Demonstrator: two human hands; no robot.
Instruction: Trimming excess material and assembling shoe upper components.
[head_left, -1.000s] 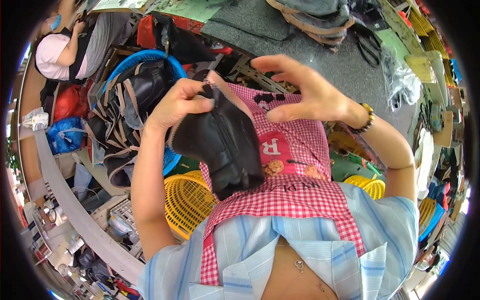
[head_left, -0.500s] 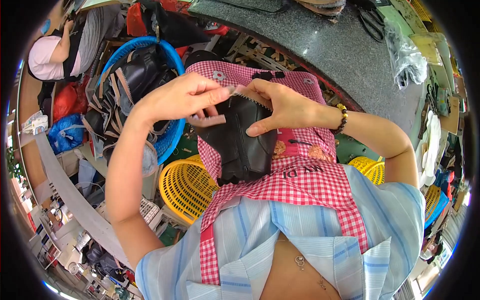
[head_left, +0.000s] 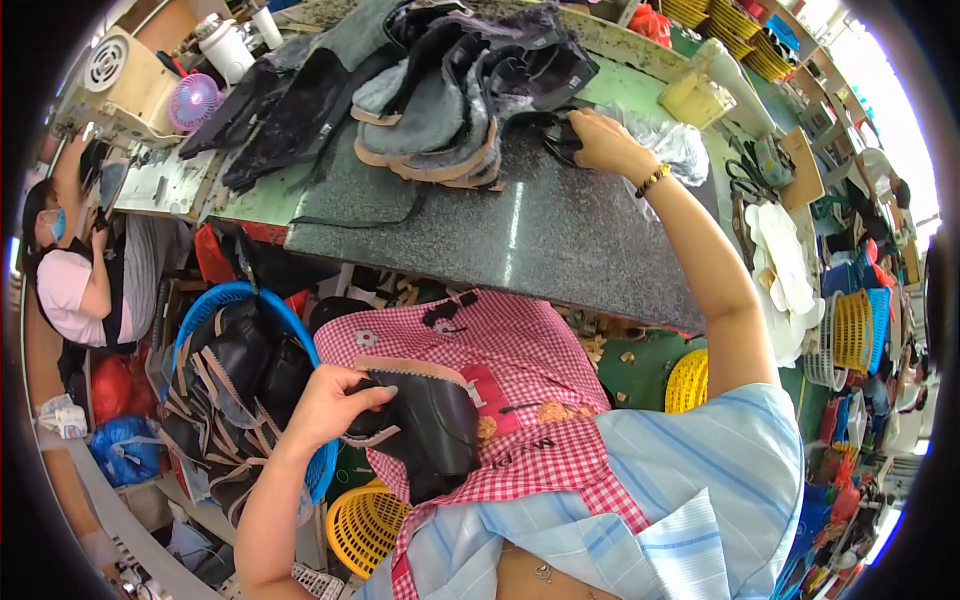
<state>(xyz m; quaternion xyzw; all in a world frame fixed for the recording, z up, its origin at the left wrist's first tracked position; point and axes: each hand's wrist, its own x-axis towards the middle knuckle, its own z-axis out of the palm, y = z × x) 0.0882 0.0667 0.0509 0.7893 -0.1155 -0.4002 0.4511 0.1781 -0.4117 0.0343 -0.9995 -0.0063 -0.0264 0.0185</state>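
A black leather boot upper [head_left: 432, 420] with a tan, zigzag-cut edge lies on my lap over the checked apron. My left hand [head_left: 335, 402] is closed on its left side, thumb on top of the leather. Reaching across the dark stone tabletop [head_left: 560, 235], my right hand [head_left: 605, 142] has its fingers bent down at a glossy black looped item [head_left: 550, 135]. What that item is, I cannot make out, and the fingertips are partly hidden. Fleece-lined boot pieces [head_left: 425, 125] with tan edges are piled left of that hand.
A blue basket [head_left: 325, 470] heaped with black uppers stands at my left. Yellow baskets [head_left: 365, 530] sit low by my lap. Clear plastic [head_left: 675, 150] and scissors [head_left: 745, 175] lie on the right. A small purple fan [head_left: 195, 102] stands far left, beyond a seated co-worker [head_left: 75, 280].
My right hand has let go of the boot upper and moved out to the tabletop. My left hand still holds the upper, now lower in the picture. The view has tilted up toward the table.
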